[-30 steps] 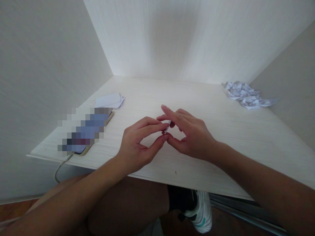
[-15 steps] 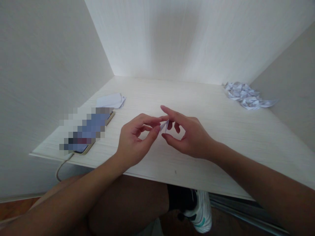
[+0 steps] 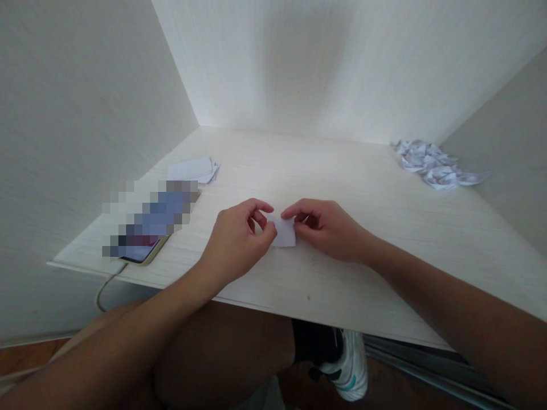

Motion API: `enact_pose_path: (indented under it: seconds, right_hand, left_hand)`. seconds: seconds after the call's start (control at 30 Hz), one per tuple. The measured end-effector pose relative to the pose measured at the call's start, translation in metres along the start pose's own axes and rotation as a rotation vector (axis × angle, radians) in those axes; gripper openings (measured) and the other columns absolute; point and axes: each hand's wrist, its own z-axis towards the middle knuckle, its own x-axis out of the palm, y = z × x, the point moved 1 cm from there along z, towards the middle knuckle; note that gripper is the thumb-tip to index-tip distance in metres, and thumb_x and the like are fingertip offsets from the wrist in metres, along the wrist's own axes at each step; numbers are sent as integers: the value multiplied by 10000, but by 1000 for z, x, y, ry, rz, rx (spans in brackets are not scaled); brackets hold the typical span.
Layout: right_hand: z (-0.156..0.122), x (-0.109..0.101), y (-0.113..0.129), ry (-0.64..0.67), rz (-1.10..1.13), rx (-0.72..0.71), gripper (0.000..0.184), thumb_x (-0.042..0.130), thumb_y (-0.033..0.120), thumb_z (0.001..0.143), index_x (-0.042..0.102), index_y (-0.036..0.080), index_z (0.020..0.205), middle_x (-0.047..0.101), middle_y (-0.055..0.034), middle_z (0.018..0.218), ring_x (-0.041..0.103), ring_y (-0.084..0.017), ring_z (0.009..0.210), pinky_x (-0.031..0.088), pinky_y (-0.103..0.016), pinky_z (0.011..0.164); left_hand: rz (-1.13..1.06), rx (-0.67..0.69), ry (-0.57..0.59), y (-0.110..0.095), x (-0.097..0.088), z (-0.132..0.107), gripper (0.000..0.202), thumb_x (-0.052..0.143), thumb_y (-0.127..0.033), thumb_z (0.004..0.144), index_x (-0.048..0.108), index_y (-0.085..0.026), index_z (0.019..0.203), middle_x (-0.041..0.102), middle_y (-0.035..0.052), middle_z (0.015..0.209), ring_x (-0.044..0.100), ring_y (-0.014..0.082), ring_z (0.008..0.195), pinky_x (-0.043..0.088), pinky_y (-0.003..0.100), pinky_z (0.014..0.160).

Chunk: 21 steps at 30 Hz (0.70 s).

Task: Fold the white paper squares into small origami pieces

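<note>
A small piece of white paper [image 3: 284, 232] lies at the middle of the white desk, between my two hands. My left hand [image 3: 243, 236] has its thumb and fingers curled round the paper's left edge. At the right edge, my right hand [image 3: 327, 229] grips the paper with bent fingers, its index finger near the top corner. The fingertips cover parts of both side edges.
To the left, a phone [image 3: 147, 253] with a blurred screen and a cable [image 3: 100, 290] lies near a stack of white paper slips [image 3: 192, 169]. Folded white paper pieces [image 3: 431, 163] are heaped at the back right. Panels enclose the desk [image 3: 342, 302].
The paper, held up and folded to a point between the fingertips before, is now lower and shows a flat face. Both hands have lowered, and the right index finger has bent down.
</note>
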Motion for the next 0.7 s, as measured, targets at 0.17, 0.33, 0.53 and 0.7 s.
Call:
enact_pose_path:
  seconds: [0.17, 0.33, 0.53, 0.7]
  right_hand:
    - [-4, 2, 7, 17, -277, -247, 265, 595, 67, 869, 797, 121, 1032, 773, -122, 1092, 694, -173, 864, 543, -302, 773]
    - [-5, 0, 11, 81, -426, -362, 231, 627, 72, 894, 815, 116, 1020, 783, -133, 1111, 694, -218, 960, 557, -354, 873]
    - [-5, 0, 10, 95, -394, -410, 197, 624, 79, 929, 811, 143, 932, 796, -91, 1014, 698, -201, 913, 569, -330, 824]
    - [-4, 1, 8, 83, -387, -422, 201, 612, 91, 961, 802, 142, 924, 803, -86, 1018, 703, -208, 928, 581, -338, 838]
  left_hand:
    - [190, 35, 76, 2, -8, 2, 219, 661, -279, 816, 741, -198, 1003, 712, -11, 712, 642, 166, 596, 453, 299, 613]
    - [244, 46, 177, 5, -18, 5, 234, 687, -313, 834, 742, -201, 1031, 718, -7, 717, 642, 172, 607, 453, 307, 612]
    - [202, 59, 146, 10, -20, 3, 299, 744, -324, 822, 734, -223, 1104, 719, -26, 771, 613, 126, 547, 482, 275, 570]
    - [171, 27, 72, 13, -19, -2, 237, 770, -341, 821, 739, -240, 1034, 696, -48, 724, 597, 99, 491, 454, 231, 482]
